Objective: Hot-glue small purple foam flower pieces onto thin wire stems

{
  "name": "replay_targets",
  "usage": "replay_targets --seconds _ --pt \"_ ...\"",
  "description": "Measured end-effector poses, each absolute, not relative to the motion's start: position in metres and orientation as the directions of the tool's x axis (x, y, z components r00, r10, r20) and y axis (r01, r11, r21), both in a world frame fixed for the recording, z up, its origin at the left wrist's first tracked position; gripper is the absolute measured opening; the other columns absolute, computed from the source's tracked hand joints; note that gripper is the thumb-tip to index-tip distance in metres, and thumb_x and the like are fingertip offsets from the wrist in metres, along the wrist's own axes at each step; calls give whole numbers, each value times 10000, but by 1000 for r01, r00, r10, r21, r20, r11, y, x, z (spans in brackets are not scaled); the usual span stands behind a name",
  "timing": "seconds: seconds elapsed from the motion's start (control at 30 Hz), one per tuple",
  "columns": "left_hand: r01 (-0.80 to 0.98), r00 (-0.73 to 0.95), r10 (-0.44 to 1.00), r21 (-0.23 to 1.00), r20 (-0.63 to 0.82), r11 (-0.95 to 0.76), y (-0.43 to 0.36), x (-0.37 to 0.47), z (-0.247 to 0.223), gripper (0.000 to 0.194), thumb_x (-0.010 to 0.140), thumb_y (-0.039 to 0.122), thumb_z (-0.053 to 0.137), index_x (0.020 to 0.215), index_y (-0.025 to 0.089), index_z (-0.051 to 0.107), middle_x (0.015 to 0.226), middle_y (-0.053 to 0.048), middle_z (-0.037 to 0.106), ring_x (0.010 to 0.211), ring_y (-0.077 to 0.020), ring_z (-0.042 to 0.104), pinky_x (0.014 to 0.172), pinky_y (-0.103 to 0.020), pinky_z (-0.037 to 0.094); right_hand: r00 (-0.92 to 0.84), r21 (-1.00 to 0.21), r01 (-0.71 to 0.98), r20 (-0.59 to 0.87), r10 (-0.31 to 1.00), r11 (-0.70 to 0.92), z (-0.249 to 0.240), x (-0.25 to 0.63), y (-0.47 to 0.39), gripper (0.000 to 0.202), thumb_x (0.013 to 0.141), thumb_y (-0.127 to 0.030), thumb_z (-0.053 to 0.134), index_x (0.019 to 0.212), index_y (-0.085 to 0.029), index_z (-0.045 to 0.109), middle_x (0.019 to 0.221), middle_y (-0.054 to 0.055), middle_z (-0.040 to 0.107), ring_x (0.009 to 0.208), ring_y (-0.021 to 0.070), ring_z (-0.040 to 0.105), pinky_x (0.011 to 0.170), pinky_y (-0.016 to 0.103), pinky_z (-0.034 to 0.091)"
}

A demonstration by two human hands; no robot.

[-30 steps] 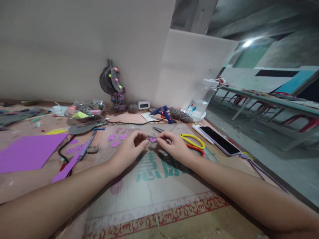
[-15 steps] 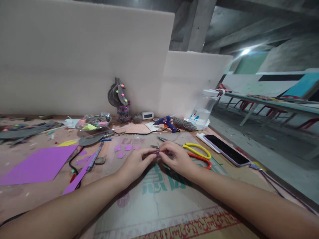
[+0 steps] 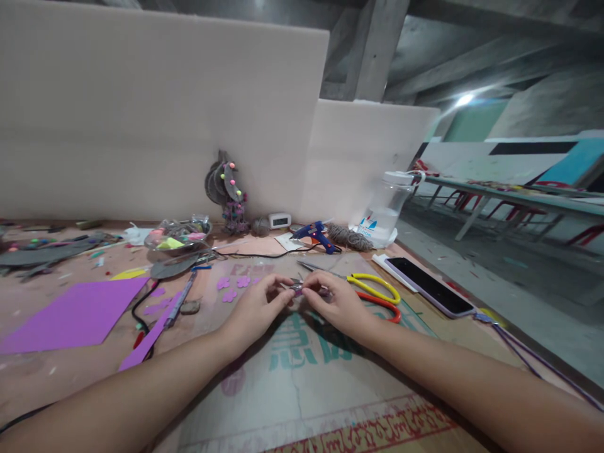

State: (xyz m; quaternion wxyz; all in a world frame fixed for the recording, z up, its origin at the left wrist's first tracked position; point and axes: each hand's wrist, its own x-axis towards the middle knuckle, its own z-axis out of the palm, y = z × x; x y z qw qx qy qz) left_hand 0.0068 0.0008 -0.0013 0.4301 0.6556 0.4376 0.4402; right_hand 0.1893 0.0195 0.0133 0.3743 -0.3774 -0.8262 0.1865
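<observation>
Over the cardboard sheet (image 3: pixel 264 402), my left hand (image 3: pixel 262 302) and my right hand (image 3: pixel 337 302) meet, fingertips bent inward. Between them is a small purple piece (image 3: pixel 297 292) with something thin and silvery beside it; fingers cover most of it. Several purple flower cutouts (image 3: pixel 243 282) lie left of my left hand. Scissors (image 3: pixel 375 287) with one yellow and one red-orange handle rest behind and to the right of my right hand, which partly hides them.
A blue glue gun (image 3: pixel 315 235), grey yarn (image 3: pixel 349 237) and a clear water bottle (image 3: pixel 384 207) stand behind. To the right lies a phone (image 3: pixel 429 286). Purple sheet (image 3: pixel 75 314), pen (image 3: pixel 182 299) and a filled bowl (image 3: pixel 177 242) are leftward. A decorated grey figure (image 3: pixel 226 189) stands by the white board.
The fingertips of both hands have shifted slightly, and the left fingers are a little more raised. A bit more of the silvery and purple piece shows between them.
</observation>
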Motion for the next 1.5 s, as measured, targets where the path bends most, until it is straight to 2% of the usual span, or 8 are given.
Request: replay_targets --seconds 0.2,0.43,0.6,0.8,0.9,1.03,1.3,1.5 --pt "340 195 950 891 245 -300 1 5 -1 231 851 387 485 812 174 565 734 -14 627 697 -166 585 652 -273 451 -382 -629 503 454 805 593 14 189 19 85 836 -213 516 773 -187 565 716 12 610 666 137 568 616 244 451" --pt "373 211 946 874 246 -311 4 5 -4 227 850 383 489 799 177 571 737 -13 625 702 -171 582 657 -277 444 -453 -584 466 488 746 664 15 189 16 84 834 -223 522 785 -182 577 734 18 614 682 139 563 636 255 442" --pt "338 233 943 890 237 -307 2 6 -3 233 859 378 480 851 173 592 757 -16 639 710 -169 593 662 -271 446 -378 -724 449 377 846 524 18 188 17 109 828 -239 522 763 -172 579 713 11 607 671 136 569 629 248 451" --pt "391 231 944 866 237 -313 -1 4 -1 307 876 425 442 769 175 584 709 -8 610 687 -168 562 634 -262 417 -387 -886 306 220 896 349 13 190 21 181 819 -346 546 802 -168 569 715 16 618 650 140 588 610 256 469" --pt "405 243 942 858 232 -316 0 3 -1 340 880 440 429 732 173 578 680 -10 596 670 -170 556 622 -263 411 -392 -903 285 198 898 323 9 191 22 195 812 -361 561 796 -166 568 715 20 619 654 140 583 630 268 472" --pt "358 263 936 878 232 -318 0 4 0 292 877 399 444 788 168 599 727 -20 622 704 -174 576 650 -268 425 -411 -917 262 177 895 301 8 191 23 213 803 -379 581 797 -166 576 715 18 612 667 139 571 643 272 468" --pt "355 226 948 888 222 -293 1 4 -2 290 870 416 456 777 175 588 733 -9 623 708 -170 582 651 -266 428 -416 -975 107 135 899 196 9 193 25 331 805 -487 563 785 -157 586 669 -3 570 598 105 532 563 229 419" --pt "353 239 944 886 226 -301 2 3 -2 285 870 404 456 771 173 589 728 -12 622 709 -170 578 653 -266 425 -432 -956 181 133 892 229 6 193 29 270 778 -420 617 804 -153 594 705 16 616 635 116 566 629 260 453"
